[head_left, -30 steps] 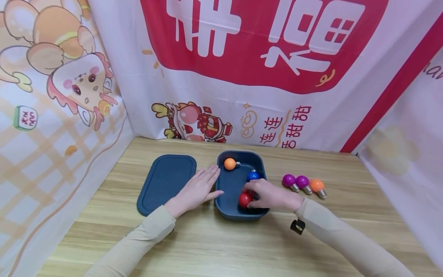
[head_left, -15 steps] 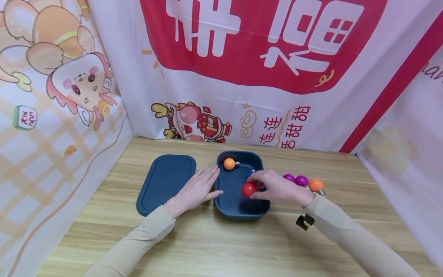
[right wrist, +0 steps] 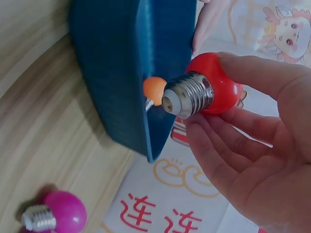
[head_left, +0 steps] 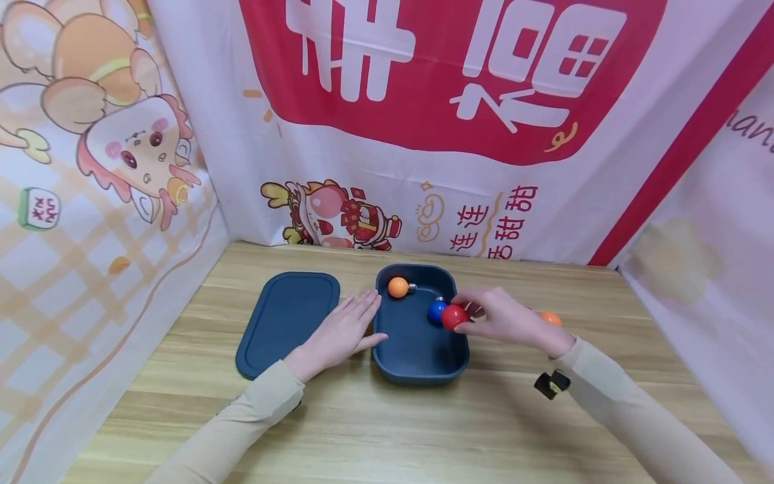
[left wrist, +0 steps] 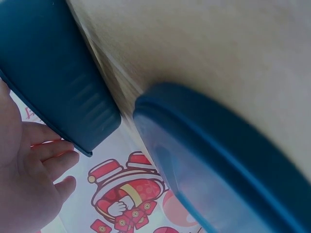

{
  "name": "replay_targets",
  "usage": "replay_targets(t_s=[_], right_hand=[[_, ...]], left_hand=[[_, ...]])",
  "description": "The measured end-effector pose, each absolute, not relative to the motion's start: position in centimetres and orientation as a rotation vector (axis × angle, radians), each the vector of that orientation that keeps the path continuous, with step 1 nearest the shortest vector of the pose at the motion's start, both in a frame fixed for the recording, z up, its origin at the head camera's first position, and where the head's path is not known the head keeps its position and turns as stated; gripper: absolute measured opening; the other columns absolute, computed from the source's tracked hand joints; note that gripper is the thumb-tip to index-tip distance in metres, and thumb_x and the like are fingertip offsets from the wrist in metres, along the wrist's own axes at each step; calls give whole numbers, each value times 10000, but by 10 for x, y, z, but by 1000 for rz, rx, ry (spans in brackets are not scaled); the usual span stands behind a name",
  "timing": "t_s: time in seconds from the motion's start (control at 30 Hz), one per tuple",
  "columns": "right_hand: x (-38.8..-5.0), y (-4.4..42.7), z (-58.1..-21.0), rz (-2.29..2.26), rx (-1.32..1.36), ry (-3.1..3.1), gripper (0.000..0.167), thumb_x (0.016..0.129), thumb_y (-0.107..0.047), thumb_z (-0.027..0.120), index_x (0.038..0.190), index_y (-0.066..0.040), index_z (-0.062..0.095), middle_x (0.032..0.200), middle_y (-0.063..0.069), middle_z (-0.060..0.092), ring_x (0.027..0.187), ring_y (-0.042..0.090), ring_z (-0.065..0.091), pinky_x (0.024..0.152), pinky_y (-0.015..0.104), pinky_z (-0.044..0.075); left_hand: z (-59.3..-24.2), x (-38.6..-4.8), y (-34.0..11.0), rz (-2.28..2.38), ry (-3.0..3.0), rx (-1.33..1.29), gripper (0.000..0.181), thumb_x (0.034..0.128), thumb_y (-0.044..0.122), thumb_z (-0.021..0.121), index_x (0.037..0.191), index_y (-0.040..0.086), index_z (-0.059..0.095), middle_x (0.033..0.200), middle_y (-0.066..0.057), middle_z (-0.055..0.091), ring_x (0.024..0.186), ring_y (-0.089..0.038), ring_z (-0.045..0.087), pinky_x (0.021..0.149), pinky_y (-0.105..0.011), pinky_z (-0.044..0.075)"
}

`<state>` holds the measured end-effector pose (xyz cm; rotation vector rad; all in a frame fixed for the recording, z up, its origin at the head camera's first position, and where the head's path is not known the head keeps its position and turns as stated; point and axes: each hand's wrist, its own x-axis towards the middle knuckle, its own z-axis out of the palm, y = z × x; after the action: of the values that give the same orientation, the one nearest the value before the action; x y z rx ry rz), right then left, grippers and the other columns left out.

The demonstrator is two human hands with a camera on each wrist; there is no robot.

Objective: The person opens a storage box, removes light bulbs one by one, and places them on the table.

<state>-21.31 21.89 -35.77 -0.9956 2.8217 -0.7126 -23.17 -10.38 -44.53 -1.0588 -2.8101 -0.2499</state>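
Observation:
Between the thumb and fingers of my right hand point(head_left: 504, 319) is a red light bulb point(right wrist: 221, 87), its metal screw base facing the right wrist camera. In the head view it hangs over the right side of a dark blue box point(head_left: 417, 359). Inside that box lie an orange bulb point(head_left: 398, 288) at the far left and a blue bulb point(head_left: 437, 312), partly covered by the red one. My left hand point(head_left: 338, 333) lies with straight fingers against the box's left rim; the left wrist view has its fingertips point(left wrist: 65, 162) beside the box wall.
Left of the box lies its flat dark blue lid point(head_left: 287, 323), partly under my left hand. Right of the box, a second orange bulb point(head_left: 550, 318) shows behind my right hand. A purple bulb point(right wrist: 65, 212) lies on the wooden table point(head_left: 387, 430). Printed cloth hangs behind.
The red bulb, held in my right hand, has risen from the near part of the box and moved away from me and rightward. My left hand has stayed at the rim.

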Motion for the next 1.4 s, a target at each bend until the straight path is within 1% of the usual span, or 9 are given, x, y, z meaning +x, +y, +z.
replay_targets(t_s=[0.27, 0.5, 0.63, 0.8, 0.93, 1.0, 1.13, 1.33, 1.4], right_hand=[[-214, 240, -363, -756, -890, 2915, 327, 829, -187, 809, 1115, -79, 692, 1008, 54, 731, 841, 132, 691, 734, 321, 620], [-210, 257, -363, -752, -749, 2969, 319, 834, -200, 803, 1109, -85, 691, 993, 51, 722, 834, 130, 674, 716, 273, 606], [-211, 268, -365, -757, -664, 2975, 331, 841, -217, 798, 1122, -80, 691, 1007, 61, 727, 854, 146, 674, 741, 298, 611], [-215, 284, -369, -754, -636, 2990, 327, 847, -215, 791, 1104, -38, 696, 989, 99, 736, 846, 171, 683, 746, 350, 612], [-218, 296, -372, -721, -561, 2991, 336, 862, -237, 776, 1121, -40, 691, 1012, 105, 735, 874, 182, 686, 769, 383, 609], [-219, 302, -373, -706, -539, 2996, 334, 864, -238, 773, 1119, -38, 692, 1011, 108, 735, 878, 187, 687, 766, 383, 606], [-218, 314, -376, -708, -545, 3015, 309, 855, -206, 776, 1083, -12, 698, 971, 114, 740, 859, 201, 696, 733, 324, 594], [-219, 332, -380, -714, -464, 2998, 380, 862, -236, 772, 1115, 30, 677, 987, 157, 730, 858, 230, 698, 731, 377, 603], [-220, 338, -381, -711, -436, 2996, 386, 866, -239, 768, 1122, 34, 673, 991, 163, 728, 856, 230, 698, 725, 371, 602]], left_hand=[[-445, -231, -103, -235, -2816, -1053, 785, 1001, 582, 433, 1531, 11, 338, 1603, -157, 341, 1502, -297, 330, 1241, -496, 252], [-444, -231, -103, -245, -2810, -1053, 784, 1001, 579, 438, 1528, 7, 342, 1600, -160, 347, 1500, -297, 332, 1239, -498, 256], [-445, -231, -103, -234, -2807, -1052, 785, 1002, 581, 433, 1530, 8, 338, 1600, -160, 346, 1501, -294, 330, 1236, -499, 263], [-445, -232, -103, -222, -2799, -1053, 784, 1003, 582, 429, 1529, 8, 340, 1600, -161, 346, 1500, -290, 334, 1230, -503, 274], [-446, -232, -103, -221, -2797, -1051, 784, 1002, 585, 428, 1529, 11, 342, 1599, -156, 349, 1500, -285, 336, 1232, -499, 272], [-446, -232, -103, -220, -2797, -1049, 784, 1002, 587, 425, 1530, 14, 341, 1600, -154, 349, 1500, -282, 335, 1234, -496, 267], [-447, -233, -103, -218, -2804, -1048, 784, 1004, 589, 419, 1534, 17, 334, 1605, -150, 340, 1504, -281, 327, 1236, -495, 264], [-447, -231, -104, -216, -2806, -1049, 780, 1004, 585, 423, 1533, 17, 336, 1605, -151, 340, 1506, -279, 324, 1239, -490, 258], [-447, -231, -104, -215, -2805, -1047, 780, 1003, 583, 427, 1532, 17, 338, 1603, -153, 344, 1504, -280, 327, 1240, -489, 257]])
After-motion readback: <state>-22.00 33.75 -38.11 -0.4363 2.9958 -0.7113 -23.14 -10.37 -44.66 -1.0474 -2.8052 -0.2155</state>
